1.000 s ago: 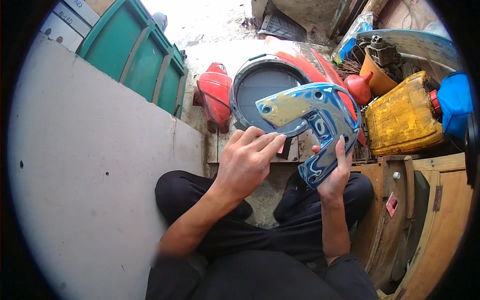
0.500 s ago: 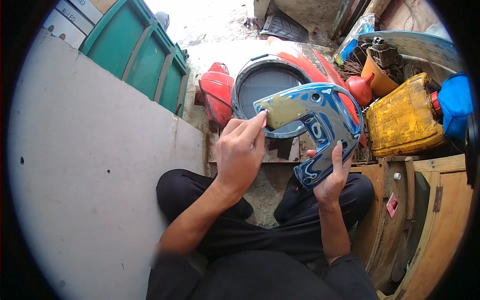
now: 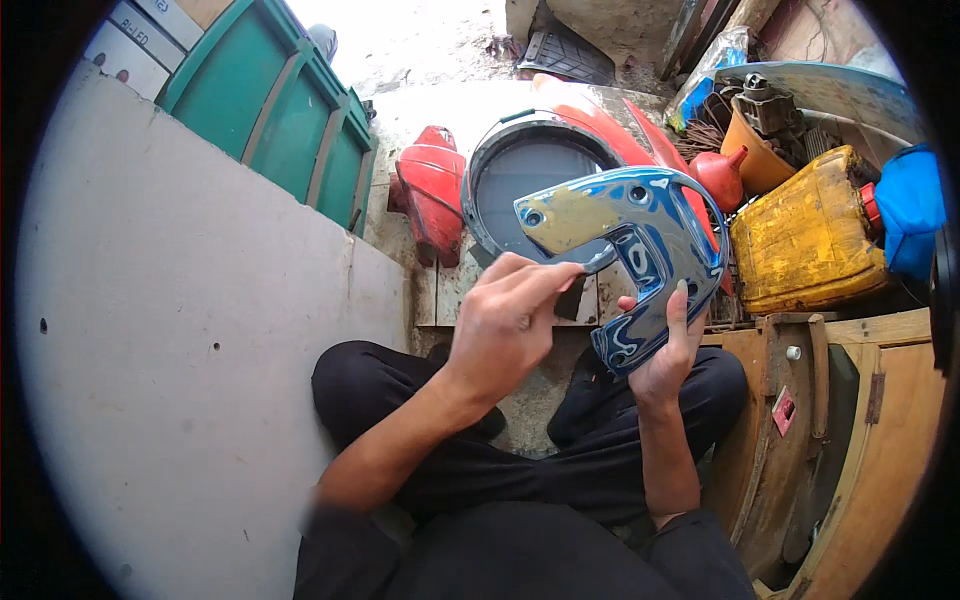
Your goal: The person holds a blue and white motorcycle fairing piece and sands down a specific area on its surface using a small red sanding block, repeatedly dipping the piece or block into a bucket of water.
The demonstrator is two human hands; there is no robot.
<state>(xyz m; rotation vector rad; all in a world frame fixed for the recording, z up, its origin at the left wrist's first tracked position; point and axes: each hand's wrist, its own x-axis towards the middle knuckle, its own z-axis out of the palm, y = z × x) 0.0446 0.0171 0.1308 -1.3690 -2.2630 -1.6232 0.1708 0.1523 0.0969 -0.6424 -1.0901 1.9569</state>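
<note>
My right hand [image 3: 668, 365] grips a curved plastic motorcycle body panel [image 3: 690, 245] by its lower arm, thumb on the face. The panel is glossy, streaked blue, grey and white, with screw holes and a dull yellowish patch on its upper left arm. My left hand [image 3: 505, 325] is closed in a pinch beside the panel's inner notch, fingertips pointing right. Whatever it pinches, if anything, I cannot make out. Behind the panel stands a round black bucket [image 3: 475, 215] of greyish liquid, its right side partly hidden.
Red body panels [image 3: 430, 195] lie left of the bucket and behind it. A dirty yellow jerrycan [image 3: 805, 235], a red funnel [image 3: 718, 178] and an orange pot [image 3: 765, 150] crowd the right. A white wall [image 3: 220, 330] runs along the left, wooden furniture [image 3: 880, 420] at lower right.
My left hand has moved right and slightly down, from the hole at the panel's upper left tip to the inner notch. The panel has shifted slightly right in my right hand.
</note>
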